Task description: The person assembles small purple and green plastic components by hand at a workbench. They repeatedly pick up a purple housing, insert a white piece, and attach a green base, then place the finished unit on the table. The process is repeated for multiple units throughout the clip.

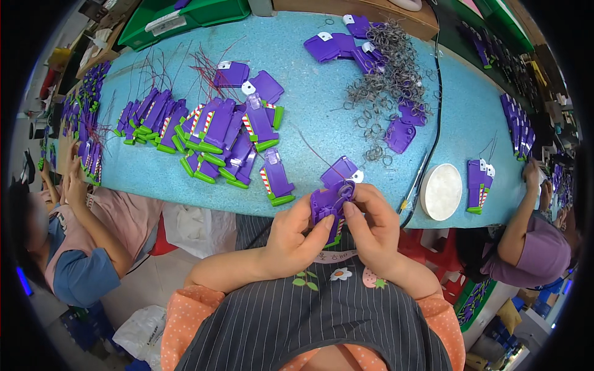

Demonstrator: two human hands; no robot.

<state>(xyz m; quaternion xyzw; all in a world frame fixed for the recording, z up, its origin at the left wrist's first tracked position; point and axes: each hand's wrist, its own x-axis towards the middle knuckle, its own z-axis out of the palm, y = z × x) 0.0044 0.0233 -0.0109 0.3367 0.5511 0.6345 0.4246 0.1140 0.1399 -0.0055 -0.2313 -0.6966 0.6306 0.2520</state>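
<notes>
Near the table's front edge, my left hand (296, 234) pinches a purple plastic toy wing part (323, 203) between thumb and fingers. My right hand (372, 227) grips the same part from its other side, its thumb at a round coil-like piece (344, 190) on the part. A green strip shows at the part's lower end, between the hands. Just beyond my fingers lies a purple piece with a white corner (342, 169); a thin dark wire rises beside it. To the left, a finished-looking purple wing with a green tip (276, 173) lies apart from the pile.
Several purple-and-green wing parts (216, 127) with red wires are heaped to the left. Loose metal coil springs (396, 52) cover the far right. A white round dish (441, 191) stands beside a black cable (438, 117). Co-workers sit at both sides; a green bin (204, 18) is at the back.
</notes>
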